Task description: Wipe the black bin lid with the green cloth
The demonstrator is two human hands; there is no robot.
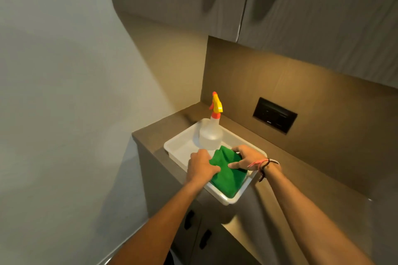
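A folded green cloth (227, 176) lies in the near end of a white tray (178, 146) on a brown counter. My left hand (200, 166) grips the cloth's left edge. My right hand (247, 158), with bracelets at the wrist, holds the cloth's far right side, thumb pressed on top. Both hands are closed on the cloth inside the tray. The black bin lid is not in view.
A clear spray bottle (212, 133) with an orange and yellow trigger stands in the tray's far end. A black wall socket plate (274, 115) sits on the backsplash. Grey cupboards hang overhead; cabinet doors (204, 236) with black handles are below the counter. A white wall is at left.
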